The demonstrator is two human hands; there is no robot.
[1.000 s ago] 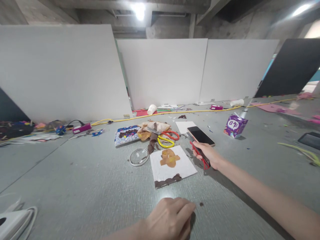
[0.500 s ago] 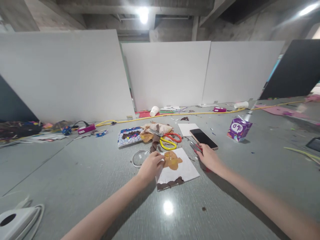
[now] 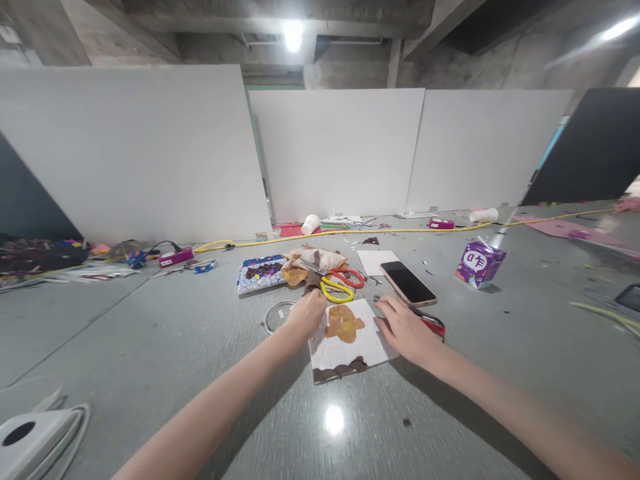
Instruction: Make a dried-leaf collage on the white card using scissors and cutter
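A white square sheet [image 3: 367,343] lies on the grey surface with mustard-yellow cut pieces [image 3: 344,325] in its middle and a brown wavy strip [image 3: 340,369] along its near edge. At its far left corner is my left hand [image 3: 307,315], fingers closed at the lower end of a dark brown piece [image 3: 313,281] of fabric or paper. My right hand [image 3: 404,331] rests at the sheet's right edge, fingers apart and holding nothing. Beside it lies a red-handled tool [image 3: 434,325], partly hidden by the hand. Scissors [image 3: 337,289] with yellow and red handles lie beyond the sheet.
A phone [image 3: 409,283] and a white card [image 3: 377,263] lie beyond my right hand. A purple carton [image 3: 480,264] stands further right. Left of the scissors are a crumpled cream cloth [image 3: 320,259] and a blue decorated panel [image 3: 260,275]. A clear ring [image 3: 274,319] lies by my left wrist.
My right hand has let go of the red-handled tool and moved left to the sheet's edge. My left hand has shifted from the yellow pieces up to the brown piece.
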